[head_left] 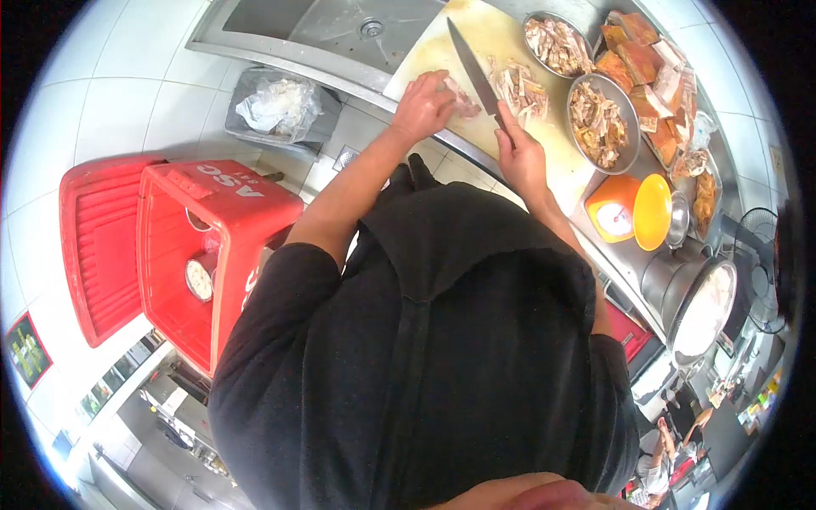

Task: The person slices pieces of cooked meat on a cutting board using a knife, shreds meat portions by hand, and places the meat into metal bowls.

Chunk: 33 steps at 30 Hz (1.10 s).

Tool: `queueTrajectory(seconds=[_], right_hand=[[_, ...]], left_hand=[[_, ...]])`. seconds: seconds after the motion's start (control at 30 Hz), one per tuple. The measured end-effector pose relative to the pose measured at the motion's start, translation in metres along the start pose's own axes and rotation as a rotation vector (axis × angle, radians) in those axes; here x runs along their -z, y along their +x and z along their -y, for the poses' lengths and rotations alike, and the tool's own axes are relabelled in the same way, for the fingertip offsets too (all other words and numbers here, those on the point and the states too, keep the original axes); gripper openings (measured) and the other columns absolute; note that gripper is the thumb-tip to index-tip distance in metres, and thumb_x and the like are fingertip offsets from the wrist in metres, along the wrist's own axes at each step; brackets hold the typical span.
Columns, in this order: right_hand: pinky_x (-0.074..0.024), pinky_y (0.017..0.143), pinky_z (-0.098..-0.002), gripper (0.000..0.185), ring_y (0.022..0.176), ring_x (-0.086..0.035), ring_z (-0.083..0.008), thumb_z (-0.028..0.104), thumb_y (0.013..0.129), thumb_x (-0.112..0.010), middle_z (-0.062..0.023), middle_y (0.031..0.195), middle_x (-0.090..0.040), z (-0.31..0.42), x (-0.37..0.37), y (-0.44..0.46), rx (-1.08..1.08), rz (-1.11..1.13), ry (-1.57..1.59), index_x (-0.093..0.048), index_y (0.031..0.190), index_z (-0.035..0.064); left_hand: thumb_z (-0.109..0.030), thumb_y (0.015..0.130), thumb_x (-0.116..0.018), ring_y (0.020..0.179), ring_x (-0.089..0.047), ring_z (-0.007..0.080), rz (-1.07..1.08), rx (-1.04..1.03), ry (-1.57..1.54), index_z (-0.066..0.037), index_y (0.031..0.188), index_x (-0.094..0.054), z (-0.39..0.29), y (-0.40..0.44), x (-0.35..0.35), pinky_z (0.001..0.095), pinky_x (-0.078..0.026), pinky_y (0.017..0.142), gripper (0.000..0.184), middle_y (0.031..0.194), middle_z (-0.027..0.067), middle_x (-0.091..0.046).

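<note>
My right hand [520, 160] is wrapped round the handle of a long kitchen knife [473, 64], its blade lying across the cutting board and pointing away from me. To the left, my left hand [423, 106] has its fingers curled over a pale piece of meat [461, 100] on the board. The cutting board [433, 53] is cream-coloured and stained. Just right of the blade lies a pile of cut meat strips [518, 89]. Two metal bowls, a far one [558, 47] and a nearer one [603, 123], hold chopped meat at the board's right side.
A metal sink [340, 30] adjoins the board on the left. Browned meat slabs [642, 64] are stacked behind the bowls. An orange scale [612, 208] and a yellow dish [652, 212] stand nearer. A lined bin [280, 106] and an open red cooler box [223, 200] are at left.
</note>
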State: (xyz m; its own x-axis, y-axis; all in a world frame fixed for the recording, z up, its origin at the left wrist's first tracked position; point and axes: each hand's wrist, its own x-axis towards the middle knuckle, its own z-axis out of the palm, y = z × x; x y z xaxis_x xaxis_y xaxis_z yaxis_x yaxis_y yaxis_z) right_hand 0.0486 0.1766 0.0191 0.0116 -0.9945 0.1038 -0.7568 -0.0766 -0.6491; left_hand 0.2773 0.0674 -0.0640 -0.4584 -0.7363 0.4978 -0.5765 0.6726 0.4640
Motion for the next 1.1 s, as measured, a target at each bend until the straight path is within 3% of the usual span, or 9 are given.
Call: queueTrajectory(seconds=[0.2,0.33,0.4,0.53,0.63,0.73,0.83,0.93,1.1], right_hand=[[-0.0601,0.08,-0.0469,0.058,0.091,-0.075,-0.0389,0.017,0.1,-0.067,-0.0205,0.106,-0.077,-0.011,-0.004,-0.001,0.025,-0.173,0.043,-0.053,0.156,0.0247],[-0.0595,0.079,-0.0479,0.06,0.09,-0.074,-0.0406,0.015,0.1,-0.067,-0.0218,0.105,-0.076,-0.02,-0.015,-0.01,-0.072,-0.067,-0.06,-0.052,0.157,0.0244],[-0.0596,0.079,-0.048,0.061,0.091,-0.074,-0.0417,0.015,0.099,-0.067,-0.0232,0.106,-0.076,-0.02,-0.019,-0.017,-0.132,0.012,-0.09,-0.051,0.158,0.0244],[-0.0592,0.078,-0.0498,0.063,0.089,-0.073,-0.0446,0.013,0.099,-0.067,-0.026,0.104,-0.075,-0.02,-0.027,-0.023,-0.121,-0.054,-0.053,-0.05,0.158,0.0231],[-0.0604,0.087,-0.0446,0.063,0.099,-0.076,-0.0398,0.009,0.101,-0.065,-0.0254,0.113,-0.076,-0.014,-0.031,-0.024,-0.183,-0.024,-0.072,-0.046,0.161,0.0201],[-0.0602,0.086,-0.0431,0.061,0.1,-0.076,-0.0403,0.008,0.102,-0.064,-0.0267,0.115,-0.075,-0.006,-0.031,-0.024,-0.22,-0.027,-0.09,-0.047,0.16,0.0181],[-0.06,0.086,-0.0415,0.059,0.103,-0.076,-0.0396,0.007,0.102,-0.063,-0.0266,0.117,-0.075,0.003,-0.027,-0.017,-0.171,-0.054,-0.07,-0.05,0.159,0.0173],[-0.0591,0.079,-0.0479,0.061,0.089,-0.074,-0.0417,0.007,0.098,-0.066,-0.025,0.104,-0.075,0.02,-0.021,-0.001,-0.04,-0.159,-0.052,-0.052,0.156,0.018],[-0.0594,0.081,-0.0475,0.058,0.095,-0.074,-0.0408,0.01,0.099,-0.067,-0.0218,0.11,-0.076,0.056,-0.007,0.014,0.037,-0.261,0.025,-0.055,0.155,0.0202]], left_hand=[[-0.014,0.082,-0.078,0.129,-0.058,0.0337,0.158,-0.009,-0.04,-0.011,0.101,-0.077,0.015,0.01,-0.001,0.0477,-0.048,0.106,0.019,0.136,0.0121,-0.063],[-0.009,0.083,-0.077,0.125,-0.06,0.0358,0.127,-0.02,-0.172,-0.009,0.102,-0.077,0.024,0.01,-0.008,0.0474,-0.05,0.106,0.019,0.135,0.0132,-0.063],[-0.005,0.084,-0.074,0.12,-0.063,0.0372,0.088,-0.017,-0.225,-0.007,0.102,-0.075,0.026,0.008,-0.008,0.0463,-0.052,0.102,0.019,0.131,0.0148,-0.065],[-0.001,0.085,-0.071,0.113,-0.066,0.0361,0.102,0.009,-0.275,-0.006,0.102,-0.074,0.03,0.012,-0.008,0.0427,-0.056,0.096,0.018,0.123,0.0141,-0.066],[-0.003,0.087,-0.07,0.111,-0.066,0.0337,0.139,-0.038,-0.37,-0.005,0.096,-0.073,0.036,0.025,-0.018,0.0425,-0.056,0.093,0.01,0.118,0.0124,-0.067],[-0.003,0.087,-0.069,0.105,-0.067,0.0338,0.102,-0.017,-0.405,-0.004,0.095,-0.073,0.033,0.029,-0.023,0.0423,-0.056,0.091,0.009,0.114,0.0115,-0.067],[-0.002,0.086,-0.07,0.106,-0.067,0.0341,0.081,-0.028,-0.405,-0.003,0.098,-0.072,0.032,0.023,-0.017,0.0428,-0.056,0.091,0.012,0.114,0.0119,-0.068],[-0.003,0.085,-0.072,0.104,-0.067,0.0341,0.043,-0.06,-0.379,-0.002,0.093,-0.072,0.029,0.017,-0.014,0.0436,-0.056,0.09,0.008,0.109,0.011,-0.069],[-0.006,0.084,-0.072,0.099,-0.065,0.0338,0.079,-0.161,-0.315,-0.004,0.09,-0.072,0.033,0.018,-0.02,0.0446,-0.054,0.091,0.006,0.105,0.01,-0.069]])
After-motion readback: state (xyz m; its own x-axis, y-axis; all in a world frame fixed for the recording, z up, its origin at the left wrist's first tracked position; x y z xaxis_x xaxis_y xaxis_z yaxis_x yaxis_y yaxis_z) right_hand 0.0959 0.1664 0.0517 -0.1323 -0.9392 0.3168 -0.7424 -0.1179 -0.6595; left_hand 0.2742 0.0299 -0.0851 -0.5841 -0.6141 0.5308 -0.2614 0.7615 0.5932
